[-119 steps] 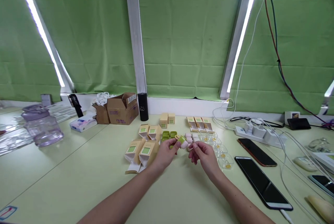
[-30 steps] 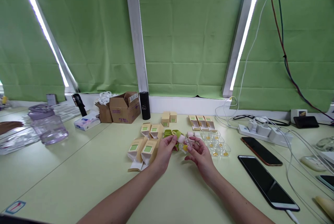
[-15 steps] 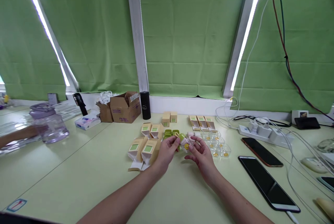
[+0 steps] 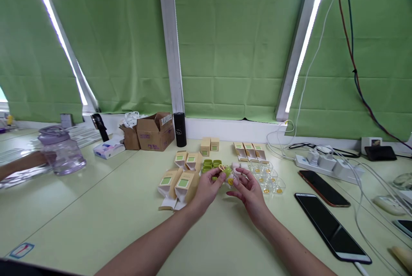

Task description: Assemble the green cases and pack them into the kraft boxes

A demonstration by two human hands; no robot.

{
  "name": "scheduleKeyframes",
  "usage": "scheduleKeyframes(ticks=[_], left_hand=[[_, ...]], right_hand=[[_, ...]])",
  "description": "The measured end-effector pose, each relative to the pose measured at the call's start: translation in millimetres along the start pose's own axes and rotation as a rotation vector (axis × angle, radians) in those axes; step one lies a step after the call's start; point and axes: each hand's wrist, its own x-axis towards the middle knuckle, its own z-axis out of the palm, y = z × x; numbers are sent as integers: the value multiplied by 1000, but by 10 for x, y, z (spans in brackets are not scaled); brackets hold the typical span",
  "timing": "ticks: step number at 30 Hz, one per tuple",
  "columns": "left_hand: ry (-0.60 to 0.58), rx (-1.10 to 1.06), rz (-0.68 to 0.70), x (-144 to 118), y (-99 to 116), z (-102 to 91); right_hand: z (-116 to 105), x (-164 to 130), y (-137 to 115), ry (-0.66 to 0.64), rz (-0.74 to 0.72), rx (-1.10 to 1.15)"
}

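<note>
Between my hands is a small clear cup (image 4: 230, 180) with a yellow spot inside, and a green cap (image 4: 227, 170) with a pale loop sits against it. My left hand (image 4: 206, 190) pinches the green cap from the left. My right hand (image 4: 250, 192) grips the clear cup with thumb and fingers. Whether cap and cup are fully joined I cannot tell. Just behind my left fingers stand several green caps (image 4: 216, 163). Right of my right hand are several clear cups with yellow centres (image 4: 278, 186). Open cream cartons (image 4: 187, 183) lie beside my left hand.
More cream cartons (image 4: 249, 151) and two closed ones (image 4: 205, 145) stand farther back. A black bottle (image 4: 180, 130) and cardboard box (image 4: 155, 133) are behind left. Phones (image 4: 332, 226) and a power strip (image 4: 325, 165) with cables lie right. Another person's arm (image 4: 24, 164) reaches behind a purple jug (image 4: 64, 156).
The green cap and the clear cup are closer together. My left fingers have moved slightly right toward my right hand. The view has shifted a little.
</note>
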Motion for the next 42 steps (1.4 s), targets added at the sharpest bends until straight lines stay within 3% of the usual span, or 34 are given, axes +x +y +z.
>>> scheduleKeyframes(ticks=[8,16,23,33,42], left_hand=[[-19,13,-9,-17,-34,-30],[-13,21,-1,-9,-61,-47],[29,52,-16,18,-71,-43],[-76,132,102,-81,-24,-26],[-108,225,139,-49,-120,-35]], right_hand=[[-15,13,21,-81,-57,-67],[-2,4,23,-68,-123,-230],[56,-27,-33,-104,-139,-222],[15,-10,-9,-80,-204,-233],[-73,76,73,-80,-245,-290]])
